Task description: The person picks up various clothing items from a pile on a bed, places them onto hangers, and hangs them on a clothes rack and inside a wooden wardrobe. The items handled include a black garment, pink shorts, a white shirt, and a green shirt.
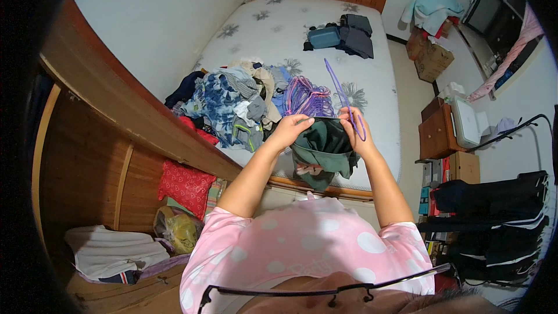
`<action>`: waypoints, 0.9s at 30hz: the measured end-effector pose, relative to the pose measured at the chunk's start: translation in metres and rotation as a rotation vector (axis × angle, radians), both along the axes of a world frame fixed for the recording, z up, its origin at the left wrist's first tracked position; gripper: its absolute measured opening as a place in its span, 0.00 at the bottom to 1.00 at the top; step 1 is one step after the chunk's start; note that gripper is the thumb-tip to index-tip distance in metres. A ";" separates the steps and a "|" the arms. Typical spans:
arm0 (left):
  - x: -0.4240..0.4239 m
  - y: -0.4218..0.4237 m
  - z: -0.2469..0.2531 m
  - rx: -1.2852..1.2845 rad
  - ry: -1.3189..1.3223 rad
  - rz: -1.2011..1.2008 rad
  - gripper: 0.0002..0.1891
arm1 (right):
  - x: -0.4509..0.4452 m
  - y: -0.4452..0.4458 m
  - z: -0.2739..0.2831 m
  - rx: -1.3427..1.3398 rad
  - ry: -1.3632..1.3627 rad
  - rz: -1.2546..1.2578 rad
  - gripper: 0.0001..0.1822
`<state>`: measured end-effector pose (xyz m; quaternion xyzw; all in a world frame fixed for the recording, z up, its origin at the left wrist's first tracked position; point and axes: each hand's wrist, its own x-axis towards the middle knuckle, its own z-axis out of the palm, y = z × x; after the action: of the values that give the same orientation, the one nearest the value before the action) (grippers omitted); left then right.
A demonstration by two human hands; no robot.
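Observation:
A dark green garment [324,150] is stretched by its upper edge between my two hands, over the foot of the bed. My left hand [294,128] pinches its left corner, thumb on top. At the opposite corner, my right hand [357,128] grips the cloth and also has a purple hanger [338,80] caught in its fingers, pointing up and away. Beyond the garment lies a stack of purple and pink hangers [307,98] on the mattress. To their left is a heap of mixed clothes [226,96].
Folded dark clothes [357,37] and a blue-grey case-like item [324,37] lie on the flowered mattress [261,39]. An open wooden wardrobe [87,152] stands at left, with a red pillow [185,185] inside. At right are a printer [466,122] and a rack of dark trousers [492,222].

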<state>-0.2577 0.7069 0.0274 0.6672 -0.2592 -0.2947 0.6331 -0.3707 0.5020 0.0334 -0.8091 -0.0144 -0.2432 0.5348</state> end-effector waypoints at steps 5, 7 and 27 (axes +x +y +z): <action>0.007 -0.005 0.010 -0.134 0.221 0.105 0.13 | -0.005 -0.019 0.012 0.256 0.114 -0.009 0.16; 0.009 -0.007 0.017 -0.186 0.276 0.162 0.12 | -0.014 -0.032 0.015 0.345 0.183 -0.019 0.17; 0.045 -0.064 0.040 0.471 -0.689 0.436 0.17 | 0.030 -0.128 -0.005 0.334 0.450 0.367 0.14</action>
<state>-0.2131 0.6428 0.0678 0.8905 -0.2342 0.0330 0.3886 -0.3407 0.3740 0.0286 -0.7277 -0.0013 0.0430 0.6845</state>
